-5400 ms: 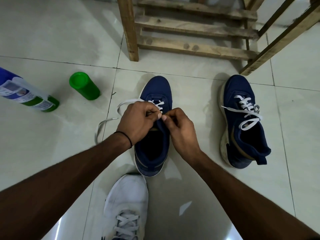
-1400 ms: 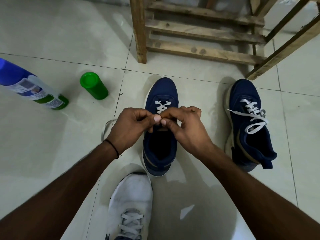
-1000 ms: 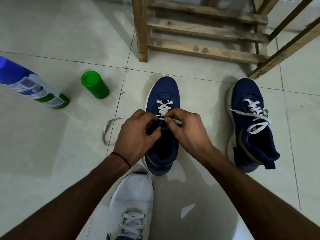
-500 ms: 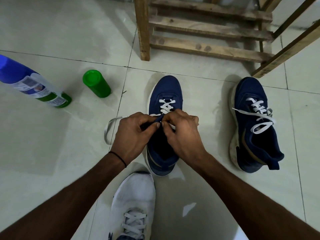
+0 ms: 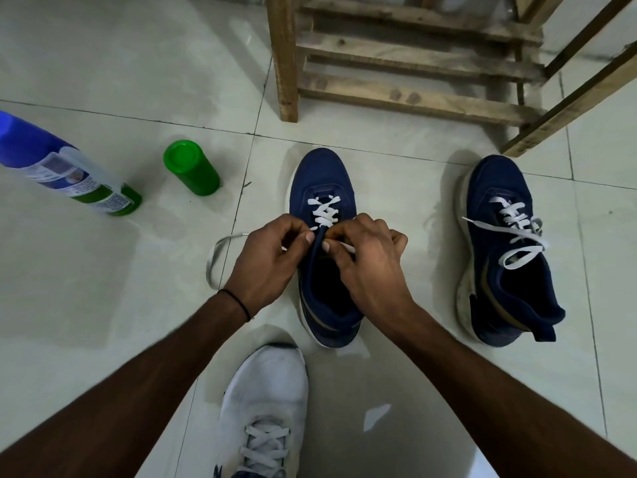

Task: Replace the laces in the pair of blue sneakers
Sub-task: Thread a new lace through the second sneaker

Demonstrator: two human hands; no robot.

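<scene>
- Both hands are meeting over the throat of the blue sneaker (image 5: 324, 174). The left hand (image 5: 265, 260) is curling its fingers and pinching the sneaker's raised eyelet edge between thumb and forefinger. The right hand (image 5: 368, 260) is pinching the white lace (image 5: 324, 210), whose tip is poking out past its knuckles to the right.
- Nearer than the hands, a white shoe (image 5: 269, 384) is pointing up toward them.
- A black band (image 5: 238, 301) is circling the left wrist.
- Directly under the hands, the blue sneaker is sitting flat on the tiled floor (image 5: 103, 81), toe pointing away, with the lace crossing its eyelets just beyond the fingertips.
- Just left of the left hand, the lace's loose length is looping across the floor and running in under the fingers.
- Well to the right of the right hand, the second blue sneaker (image 5: 499, 277) is lying already laced in white, its ends trailing loose.
- Farther off to the left, a green cap (image 5: 193, 169) is standing upright, and a blue-and-green spray can (image 5: 69, 170) is resting beyond it.
- Farthest beyond the hands, a wooden frame (image 5: 406, 94) is standing past the sneaker's toe.
</scene>
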